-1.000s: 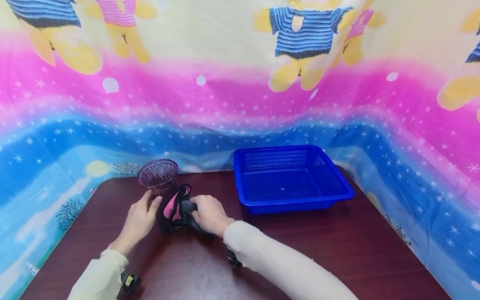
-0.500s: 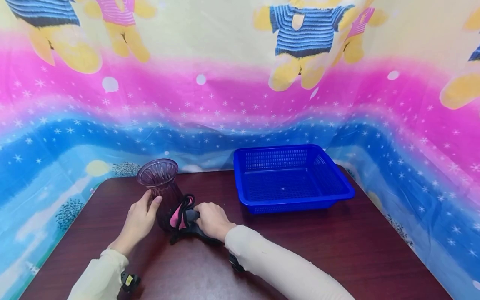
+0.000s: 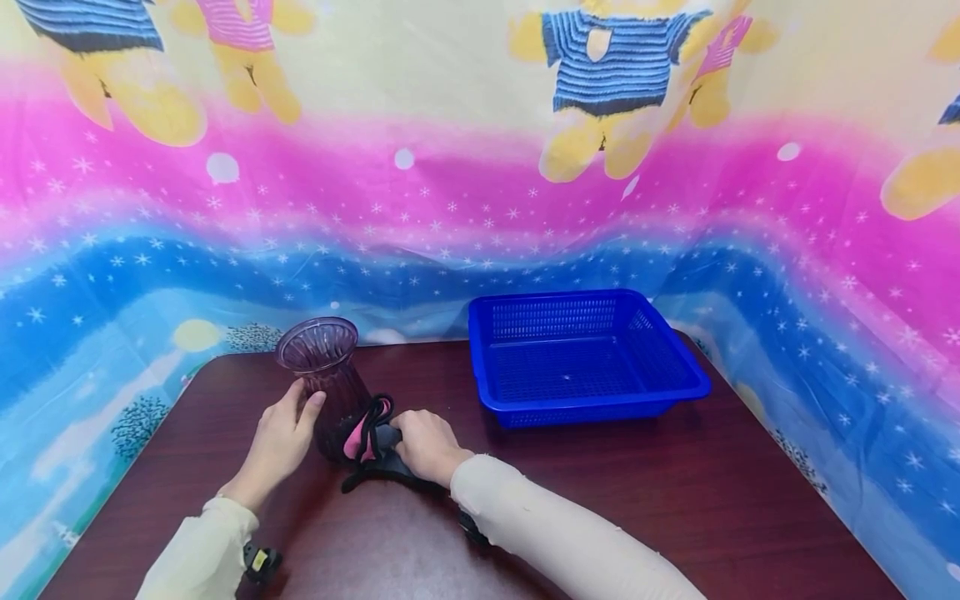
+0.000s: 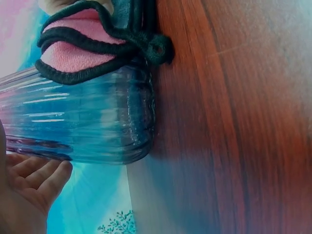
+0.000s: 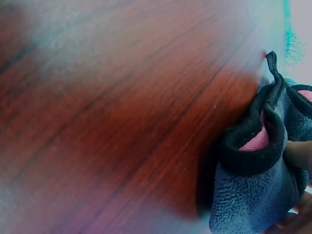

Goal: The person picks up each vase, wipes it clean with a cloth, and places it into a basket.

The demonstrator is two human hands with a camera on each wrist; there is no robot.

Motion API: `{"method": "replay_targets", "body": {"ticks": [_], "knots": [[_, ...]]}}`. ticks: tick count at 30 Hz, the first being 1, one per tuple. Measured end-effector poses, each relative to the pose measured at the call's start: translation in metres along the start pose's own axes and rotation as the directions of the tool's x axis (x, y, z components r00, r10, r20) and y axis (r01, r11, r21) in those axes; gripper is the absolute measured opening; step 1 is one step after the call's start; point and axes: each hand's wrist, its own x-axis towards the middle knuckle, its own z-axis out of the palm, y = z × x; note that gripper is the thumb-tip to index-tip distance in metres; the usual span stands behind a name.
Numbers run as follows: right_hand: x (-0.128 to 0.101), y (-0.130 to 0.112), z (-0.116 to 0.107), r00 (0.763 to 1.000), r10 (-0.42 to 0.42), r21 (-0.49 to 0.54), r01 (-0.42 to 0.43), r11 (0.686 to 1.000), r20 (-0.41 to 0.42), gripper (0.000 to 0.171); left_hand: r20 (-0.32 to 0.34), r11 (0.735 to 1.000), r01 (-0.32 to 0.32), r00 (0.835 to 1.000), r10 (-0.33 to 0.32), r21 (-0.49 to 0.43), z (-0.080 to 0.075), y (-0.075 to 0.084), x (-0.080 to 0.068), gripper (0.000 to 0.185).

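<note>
Head camera view: a person in cream sleeves works at a dark wooden table (image 3: 675, 500), with a ribbed purple glass vase (image 3: 324, 375) standing upright near the left rear corner. The left hand (image 3: 281, 442) steadies the vase, fingers curved against its side, and the right hand (image 3: 423, 442) grips a dark grey cloth with pink lining and black trim (image 3: 367, 437), bunched against the foot of the vase. An empty blue plastic basket (image 3: 592, 408) sits well apart to the right, before a bright cartoon-bear backdrop. Wiping the vase well probably calls for a firm left-hand hold so the tall glass does not tip, and for the cloth to press flat into the ribs rather than stay bunched. Left wrist view adds what the head view cannot: the cloth (image 4: 87, 48) touches the glass (image 4: 83, 122) low down near its base, and the left fingers (image 4: 36, 178) lie fairly straight along the far side. Right wrist view shows the fleecy texture of the cloth (image 5: 258, 185) and a fingertip pinching its folded edge, but no vase.
</note>
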Motion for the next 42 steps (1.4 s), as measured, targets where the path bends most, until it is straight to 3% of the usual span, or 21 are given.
{"method": "replay_targets", "body": {"ticks": [10,16,23,36,42], "knots": [[-0.002,0.000,-0.001,1.000,-0.010,0.001,0.010,1.000,-0.003,0.009,-0.038,0.998,-0.033,0.999,0.031,-0.047,0.004,0.001,-0.002,0.031],[-0.002,0.001,0.001,1.000,-0.006,0.012,0.005,1.000,0.006,0.010,-0.003,0.998,0.016,1.000,-0.016,-0.064,0.002,0.004,-0.002,0.038],[-0.002,0.002,0.002,1.000,-0.013,0.016,0.013,1.000,0.003,0.010,0.046,0.994,0.104,0.994,-0.103,-0.029,-0.001,0.012,0.001,0.063],[-0.002,0.003,0.002,1.000,-0.016,0.023,0.016,1.000,0.005,0.010,-0.024,0.995,0.096,0.995,-0.097,-0.038,0.002,0.012,0.002,0.055],[-0.002,0.005,-0.001,1.000,-0.015,0.036,0.015,0.999,0.010,0.012,-0.011,0.994,0.099,0.995,-0.099,-0.038,0.001,0.016,0.001,0.056]]}}
